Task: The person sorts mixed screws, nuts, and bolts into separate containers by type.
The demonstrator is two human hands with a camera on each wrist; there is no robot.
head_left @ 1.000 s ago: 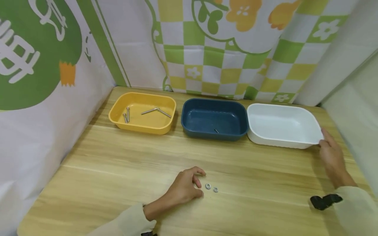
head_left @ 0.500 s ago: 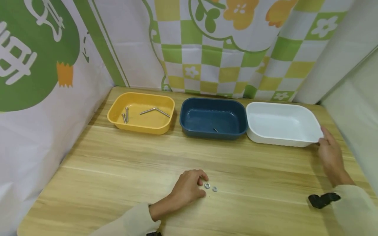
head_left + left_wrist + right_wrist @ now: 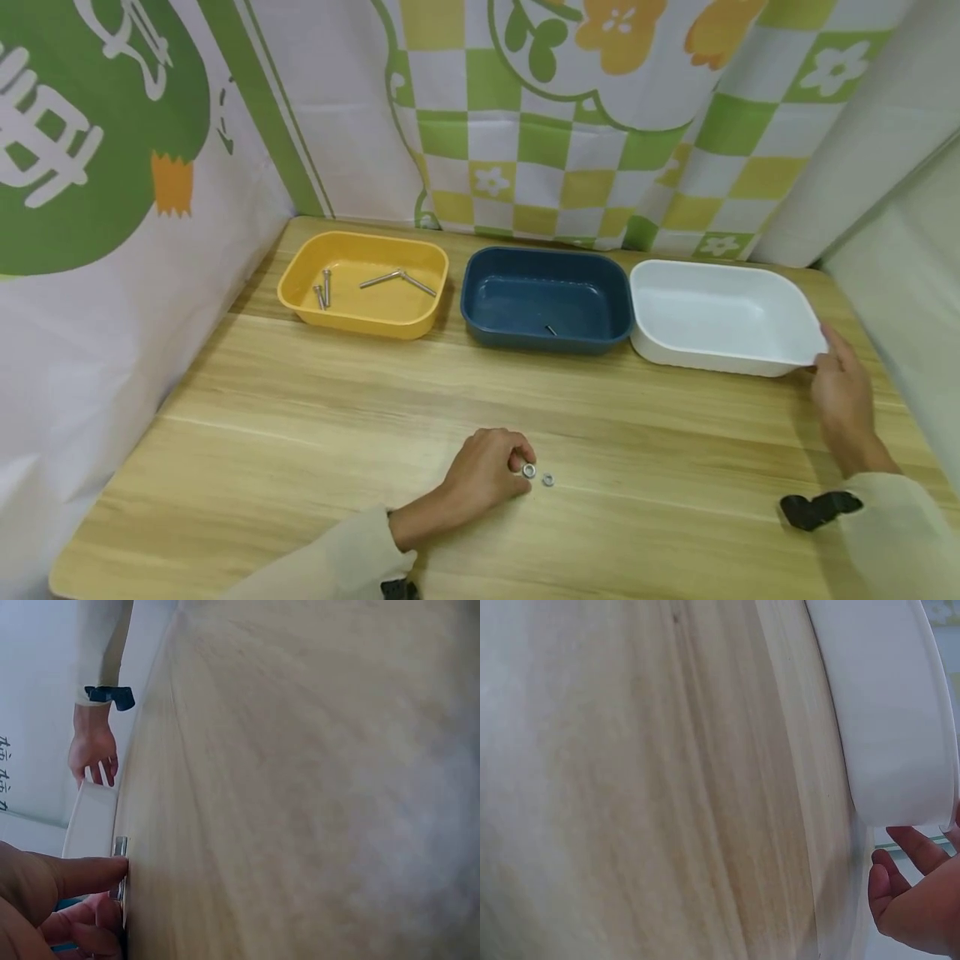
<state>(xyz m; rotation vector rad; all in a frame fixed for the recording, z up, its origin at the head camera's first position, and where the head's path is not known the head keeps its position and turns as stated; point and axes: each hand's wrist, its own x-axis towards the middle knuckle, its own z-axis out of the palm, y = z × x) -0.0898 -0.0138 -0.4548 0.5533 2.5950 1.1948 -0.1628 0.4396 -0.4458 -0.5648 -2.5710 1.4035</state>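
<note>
My left hand (image 3: 487,473) is at the front middle of the table, thumb and forefinger curled about a small metal hex nut (image 3: 529,471). In the left wrist view, this nut (image 3: 116,890) shows between thumb and fingers, low at the tabletop. A second nut (image 3: 548,480) lies just right of it. At the far right, my right hand (image 3: 843,396) holds the right end of a white plastic bin (image 3: 727,363). In the right wrist view, fingertips (image 3: 911,838) meet the end of the bin; part of the hand is cut off by the frame.
A yellow bin (image 3: 360,325) with several metal bolts (image 3: 326,288) stands at the back left. Between it and the white one sits a dark blue bin (image 3: 543,340) with a small dark pin (image 3: 551,331) inside. A patterned curtain (image 3: 540,167) hangs behind the table (image 3: 337,400).
My left hand has slid a little to the right, and its thumb and forefinger have come round the nearer nut. The right hand stays at the white bin.
</note>
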